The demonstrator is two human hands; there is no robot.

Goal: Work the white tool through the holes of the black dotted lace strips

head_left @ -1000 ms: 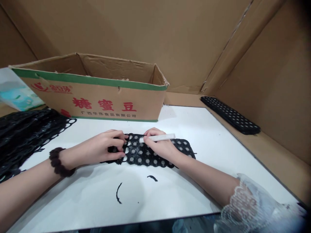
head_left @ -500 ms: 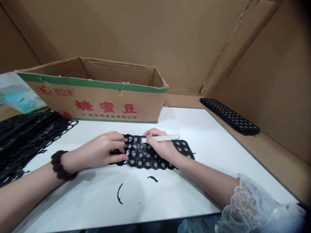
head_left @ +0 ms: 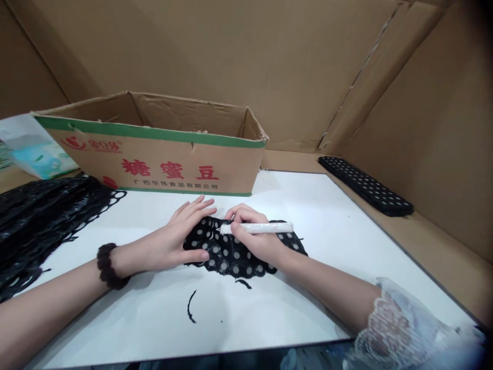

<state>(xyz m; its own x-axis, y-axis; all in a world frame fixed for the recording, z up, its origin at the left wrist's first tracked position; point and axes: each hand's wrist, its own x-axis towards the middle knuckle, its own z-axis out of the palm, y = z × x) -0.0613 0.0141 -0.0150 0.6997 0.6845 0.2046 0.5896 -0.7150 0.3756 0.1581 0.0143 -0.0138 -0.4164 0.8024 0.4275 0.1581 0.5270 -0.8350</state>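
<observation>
A black sheet [head_left: 224,264] with rows of round pale spots lies on the white board, its near edge bumpy. My left hand [head_left: 179,236] rests at its left end, fingers spread and thumb on the sheet, holding nothing. My right hand [head_left: 256,239] lies over the sheet's right part, its fingers closed round a slim white pen-shaped tool [head_left: 269,227]. The tool's left end is close to the upper middle of the sheet; whether it touches cannot be made out. Two thin black scraps, one curved [head_left: 190,308] and one short [head_left: 243,283], lie in front of the sheet.
Behind my hands stands an open cardboard box [head_left: 173,159] with red lettering. A heap of black perforated sheets [head_left: 42,226] lies left, near a tissue pack [head_left: 42,156]. At right, a stack of spotted black pieces [head_left: 365,185] rests by the cardboard wall.
My left hand has spread its fingers and shifted on the sheet. The sheet's left part has turned, its near edge moving closer to the short scrap. My right hand still holds the white tool.
</observation>
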